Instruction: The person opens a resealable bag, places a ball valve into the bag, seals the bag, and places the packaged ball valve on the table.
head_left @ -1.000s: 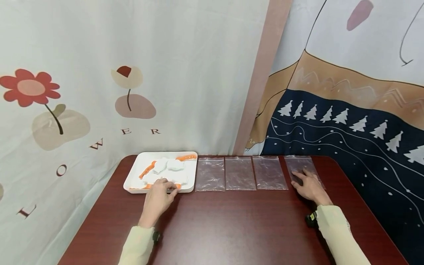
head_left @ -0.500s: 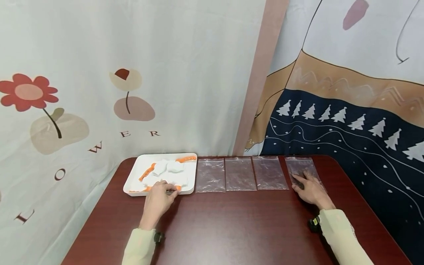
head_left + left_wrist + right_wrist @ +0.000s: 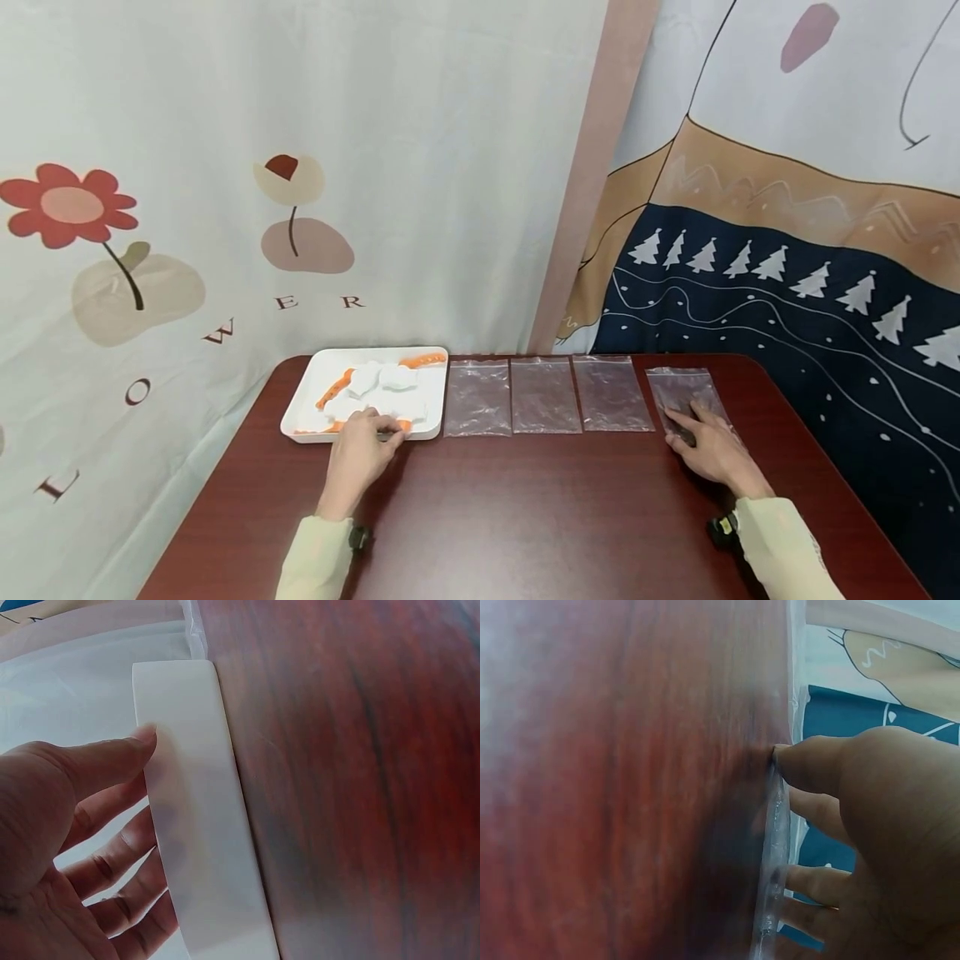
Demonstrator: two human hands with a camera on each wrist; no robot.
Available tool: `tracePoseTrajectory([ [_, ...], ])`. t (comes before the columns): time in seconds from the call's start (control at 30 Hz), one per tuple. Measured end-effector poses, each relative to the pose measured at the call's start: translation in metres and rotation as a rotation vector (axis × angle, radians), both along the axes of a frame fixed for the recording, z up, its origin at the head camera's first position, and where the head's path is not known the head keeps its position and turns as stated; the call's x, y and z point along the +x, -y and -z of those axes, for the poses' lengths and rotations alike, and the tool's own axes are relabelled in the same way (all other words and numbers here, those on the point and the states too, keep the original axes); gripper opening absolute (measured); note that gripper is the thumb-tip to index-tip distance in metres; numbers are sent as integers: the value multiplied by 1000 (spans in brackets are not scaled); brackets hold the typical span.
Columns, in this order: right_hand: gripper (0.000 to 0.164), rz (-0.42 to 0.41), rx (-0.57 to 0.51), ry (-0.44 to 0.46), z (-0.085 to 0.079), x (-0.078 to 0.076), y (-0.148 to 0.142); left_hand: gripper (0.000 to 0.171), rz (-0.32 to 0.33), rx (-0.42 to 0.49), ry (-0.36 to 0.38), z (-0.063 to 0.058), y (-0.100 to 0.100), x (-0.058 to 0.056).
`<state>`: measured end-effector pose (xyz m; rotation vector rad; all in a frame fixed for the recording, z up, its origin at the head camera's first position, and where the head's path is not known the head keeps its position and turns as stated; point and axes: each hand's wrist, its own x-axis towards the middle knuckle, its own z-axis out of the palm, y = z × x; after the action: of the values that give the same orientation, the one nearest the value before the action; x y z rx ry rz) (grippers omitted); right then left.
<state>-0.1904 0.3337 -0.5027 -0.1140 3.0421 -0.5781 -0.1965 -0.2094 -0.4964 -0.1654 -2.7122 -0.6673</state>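
Note:
My left hand [image 3: 362, 454] lies at the near rim of a white tray [image 3: 300, 417]. In the left wrist view the thumb [image 3: 120, 759] touches the rim, while the loosely bent fingers reach inside, tips hidden behind the wall. Inside the tray are white chunks [image 3: 363, 380] and orange strips with dark specks [image 3: 334, 388]. Over on the right, my right hand [image 3: 708, 446] presses spread fingers flat on a clear zip bag [image 3: 678, 382]. The right wrist view has the thumb [image 3: 810, 761] at the bag's near edge.
Three more clear zip bags lie flat in a row beside the tray: one nearest it [image 3: 477, 398], one in the middle [image 3: 545, 396] and one farther right [image 3: 612, 393]. A printed curtain [image 3: 450, 167] hangs behind the dark red table [image 3: 525, 517].
My right hand has slid the rightmost bag a little nearer and to the right, out of line with the other bags. The left hand stays at the tray.

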Motion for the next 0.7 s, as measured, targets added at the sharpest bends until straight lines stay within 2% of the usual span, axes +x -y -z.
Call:
tracePoseTrajectory([
  [0.37, 58, 3, -5, -19, 2, 14, 1, 6, -11, 11, 26, -2, -2, 0],
  [0.7, 59, 6, 28, 7, 1, 26, 2, 6, -20, 21, 47, -3, -2, 0],
])
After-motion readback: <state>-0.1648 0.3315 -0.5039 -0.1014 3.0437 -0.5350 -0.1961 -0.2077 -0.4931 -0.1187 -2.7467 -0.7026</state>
